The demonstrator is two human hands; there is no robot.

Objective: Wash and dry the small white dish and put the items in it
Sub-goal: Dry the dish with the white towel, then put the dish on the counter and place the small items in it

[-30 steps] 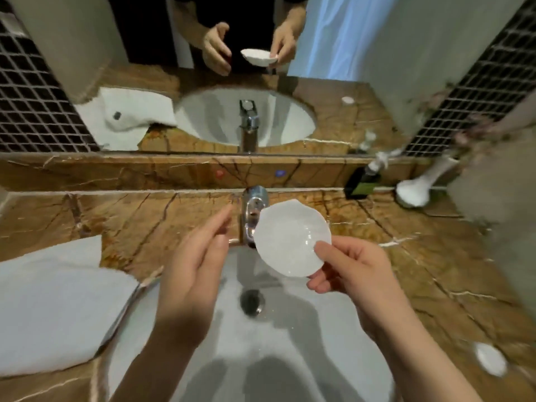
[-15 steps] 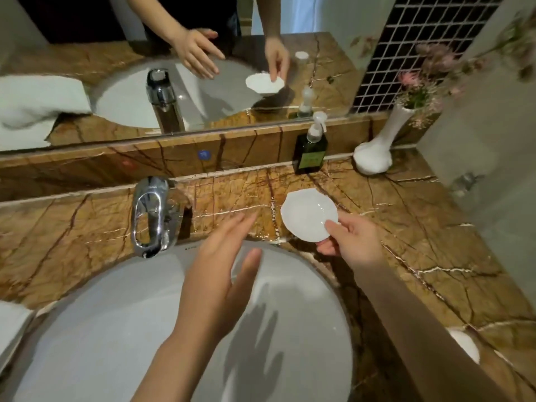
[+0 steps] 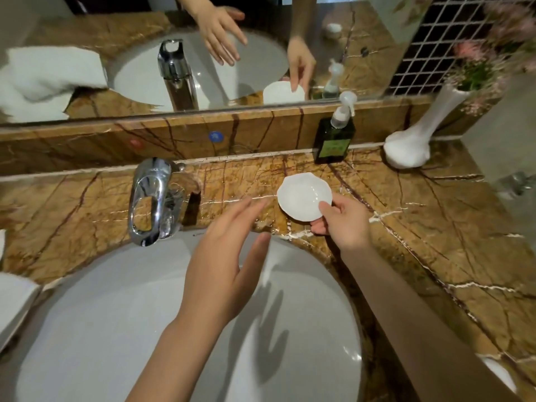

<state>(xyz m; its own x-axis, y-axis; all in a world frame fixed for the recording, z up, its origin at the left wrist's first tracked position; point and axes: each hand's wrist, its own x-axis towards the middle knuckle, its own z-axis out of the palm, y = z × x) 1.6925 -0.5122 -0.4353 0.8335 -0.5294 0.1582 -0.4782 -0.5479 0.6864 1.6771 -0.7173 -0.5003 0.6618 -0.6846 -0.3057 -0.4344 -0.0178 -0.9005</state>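
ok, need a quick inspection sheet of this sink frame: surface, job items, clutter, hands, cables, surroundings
Surface: brown veined marble counter around a white basin; looks wet near the basin rim.
Job's things: small white dish, empty, over the counter right of the faucet; white towel at the left edge.
Clutter: green pump bottle and white vase with pink flowers against the back ledge; small white object at the lower right, too cropped to identify.
Hands: right hand pinches the dish's near rim; left hand open, empty, over the basin.
Cables: nothing seen.
Surroundings: mirror behind the ledge, dark tiled wall at the right.
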